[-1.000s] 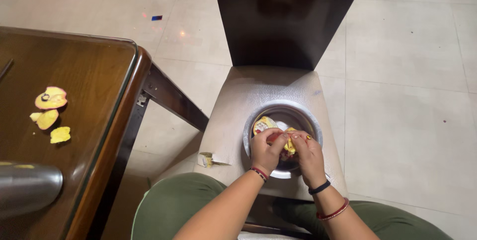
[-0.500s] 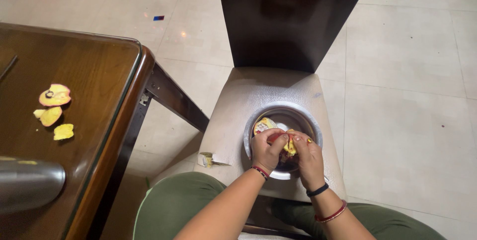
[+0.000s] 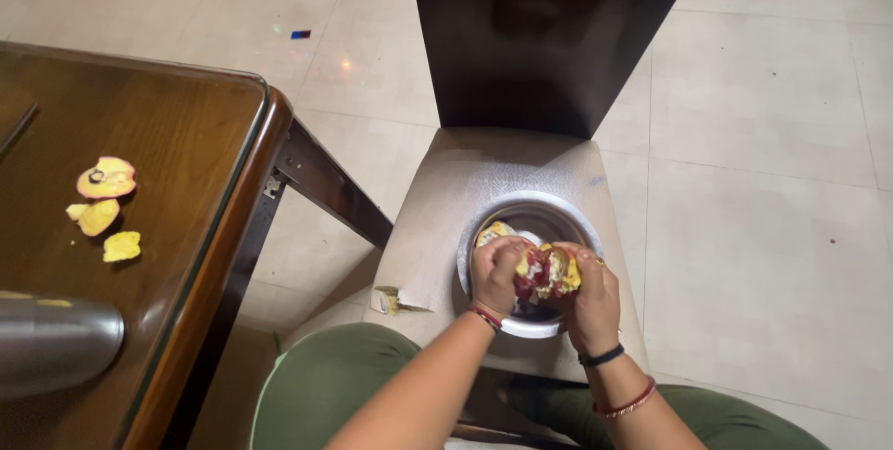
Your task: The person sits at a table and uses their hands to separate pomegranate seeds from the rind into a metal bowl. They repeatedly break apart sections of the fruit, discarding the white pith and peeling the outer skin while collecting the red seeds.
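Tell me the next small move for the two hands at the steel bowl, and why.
Probably pull the halves further apart over the steel bowl. The left hand and right hand grip the pomegranate from either side, and it is cracked open with red seeds showing, right above the bowl.

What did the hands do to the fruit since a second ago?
Both hands, left hand and right hand, pulled the fruit apart, so its red inside now shows; the right hand shifted slightly right. The metal bowl, the chair and the peel pieces on the table stayed put.
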